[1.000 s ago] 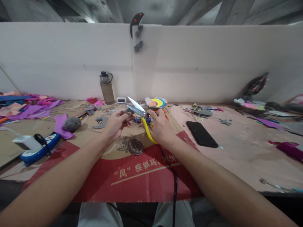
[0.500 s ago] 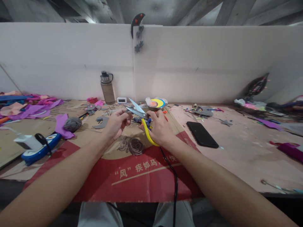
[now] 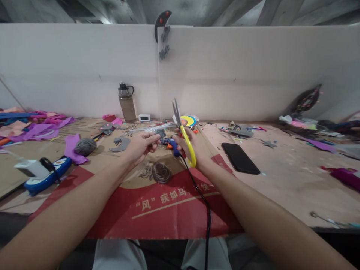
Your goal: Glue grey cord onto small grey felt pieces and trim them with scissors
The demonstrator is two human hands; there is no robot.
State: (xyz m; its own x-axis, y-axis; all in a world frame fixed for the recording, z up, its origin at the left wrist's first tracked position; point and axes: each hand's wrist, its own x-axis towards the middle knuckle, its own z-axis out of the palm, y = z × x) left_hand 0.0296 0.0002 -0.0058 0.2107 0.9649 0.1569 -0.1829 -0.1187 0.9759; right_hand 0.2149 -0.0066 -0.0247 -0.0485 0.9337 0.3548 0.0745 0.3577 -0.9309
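Observation:
My right hand grips yellow-handled scissors, whose shut blades point almost straight up. My left hand pinches a small dark grey piece just left of the scissors, fingers closed on it. Between the two hands lies a blue glue gun, and its black cord runs toward me. Both hands hover above a red and brown cardboard sheet. A tangle of grey wire loops lies on the cardboard below my left hand.
A black phone lies to the right. A grey water bottle and a small bowl with a yellow-blue disc stand at the back by the white partition. Grey yarn ball, purple felt scraps and a blue-white device are at left.
The scissors swung from pointing left, blades apart over my left hand, to upright with blades shut. My left hand stayed in place, still pinching the small piece.

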